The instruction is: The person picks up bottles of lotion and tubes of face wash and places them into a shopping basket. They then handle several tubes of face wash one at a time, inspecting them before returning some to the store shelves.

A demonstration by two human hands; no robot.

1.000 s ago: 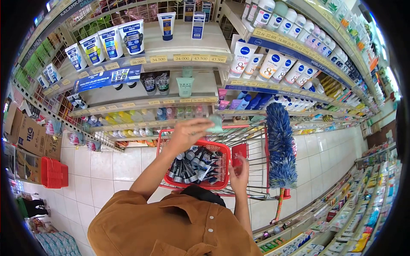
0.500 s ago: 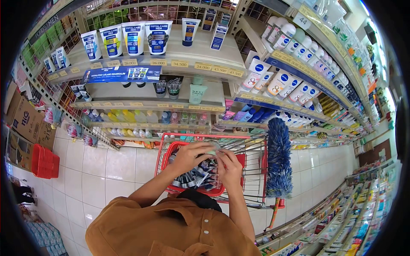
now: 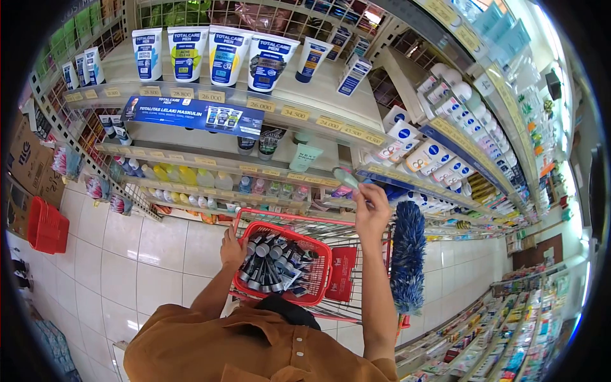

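Note:
In my right hand is a small pale green tube, pinched by one end and raised over the far side of the cart, in front of the lower shelves. My left hand is at the left rim of the shopping cart, fingers outside and thumb toward the basket. Inside the cart sits a red basket with several dark tubes with grey caps lying in it. On the second shelf stands a pale green tube of similar colour.
White and blue face wash tubes line the upper shelf. Roll-on and lotion bottles fill the right shelves. A blue duster stands at the cart's right end. Red baskets and cardboard boxes are at the left.
My hands have parted: the right has carried the pale green tube right and up toward the shelves, while the left has dropped to the cart's left rim. The view has tilted and shifted.

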